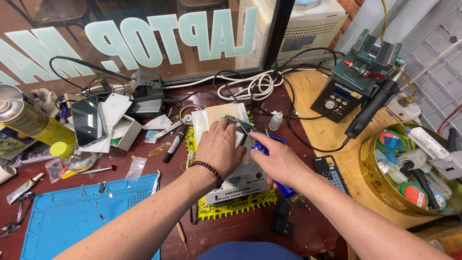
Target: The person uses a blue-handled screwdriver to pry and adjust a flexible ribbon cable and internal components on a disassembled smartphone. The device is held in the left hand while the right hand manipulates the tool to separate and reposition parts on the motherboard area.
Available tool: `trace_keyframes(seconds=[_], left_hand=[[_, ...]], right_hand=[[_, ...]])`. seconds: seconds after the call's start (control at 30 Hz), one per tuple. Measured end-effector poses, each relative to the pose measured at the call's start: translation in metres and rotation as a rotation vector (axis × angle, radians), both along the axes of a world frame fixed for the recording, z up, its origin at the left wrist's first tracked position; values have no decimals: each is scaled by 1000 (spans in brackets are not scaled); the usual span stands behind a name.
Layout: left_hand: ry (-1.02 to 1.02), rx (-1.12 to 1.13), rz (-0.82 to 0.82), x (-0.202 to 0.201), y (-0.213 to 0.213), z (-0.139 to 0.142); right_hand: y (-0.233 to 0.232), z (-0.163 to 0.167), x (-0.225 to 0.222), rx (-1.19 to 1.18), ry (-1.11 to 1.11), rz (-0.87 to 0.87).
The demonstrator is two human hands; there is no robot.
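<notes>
Cluttered red workbench (144, 192); left hand (219, 147) flat, fingers spread on white box (236, 185); right hand (279, 161) pinching blue-handled screwdriver (250, 137), tip up-left.

Bright even indoor light, soft shadows, sharp focus; wide-angle bending at edges; faint window glare.

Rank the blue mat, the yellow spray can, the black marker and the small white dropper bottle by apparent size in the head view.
1. Blue mat
2. Yellow spray can
3. Black marker
4. White dropper bottle

The bottle sits farther back, which may shrink it somewhat.
</notes>
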State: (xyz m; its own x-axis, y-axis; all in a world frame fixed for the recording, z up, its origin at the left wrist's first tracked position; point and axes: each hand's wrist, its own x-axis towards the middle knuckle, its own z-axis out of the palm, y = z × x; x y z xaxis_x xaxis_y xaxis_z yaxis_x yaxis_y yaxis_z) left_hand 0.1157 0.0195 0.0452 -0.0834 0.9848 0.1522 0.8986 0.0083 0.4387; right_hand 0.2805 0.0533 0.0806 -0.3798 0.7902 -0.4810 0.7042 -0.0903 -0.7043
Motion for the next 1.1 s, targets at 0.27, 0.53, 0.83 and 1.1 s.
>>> trace_keyframes(seconds=[0.27,0.53,0.83,1.1], left_hand=[[50,-41,-15,1,3,-1],[64,-58,-12,0,2,-2],[71,-16,-15,-1,3,-6],[83,-12,-18,-1,3,-5]], right_hand=[[0,4,-4,15,20,23],[1,3,-5,8,2,36],[2,2,-7,2,-12,39],[10,4,-10,35,-4,92]])
